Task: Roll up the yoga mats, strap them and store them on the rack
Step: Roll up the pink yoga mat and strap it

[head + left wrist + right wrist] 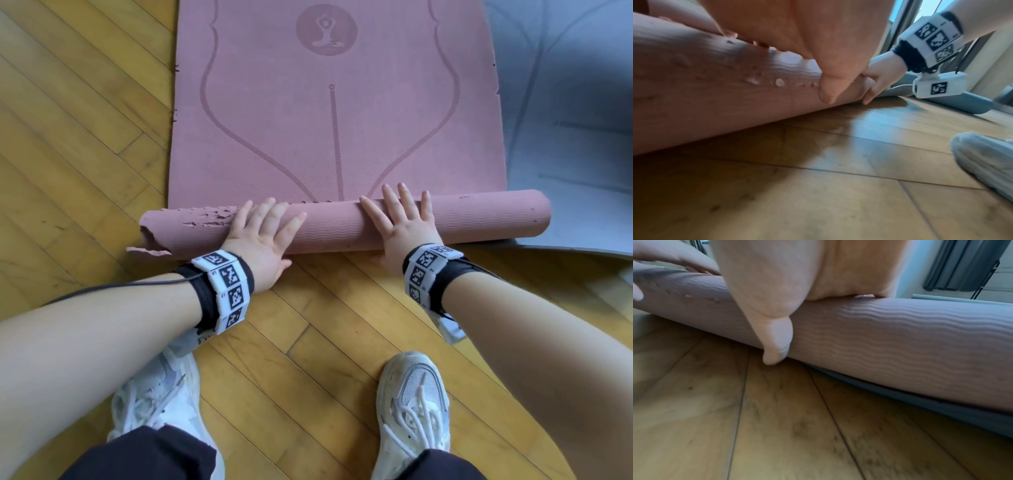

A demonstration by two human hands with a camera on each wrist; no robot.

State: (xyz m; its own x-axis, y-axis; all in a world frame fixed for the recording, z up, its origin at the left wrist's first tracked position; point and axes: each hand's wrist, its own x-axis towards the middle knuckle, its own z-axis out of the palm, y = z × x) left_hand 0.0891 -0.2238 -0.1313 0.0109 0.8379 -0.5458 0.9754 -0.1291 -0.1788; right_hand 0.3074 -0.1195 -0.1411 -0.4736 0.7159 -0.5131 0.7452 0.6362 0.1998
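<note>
Pink mat on wood floor, near end rolled w/ our left hand & right hand pressing flat, fingers spread, on the roll; its right end overlaps grey mat.

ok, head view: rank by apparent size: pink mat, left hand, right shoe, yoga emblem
1. pink mat
2. right shoe, though nearer the camera
3-4. left hand and yoga emblem: too alike to rank

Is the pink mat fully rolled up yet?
No, partly rolled: the pink mat has a roll under both hands, while the rest lies flat.
</note>
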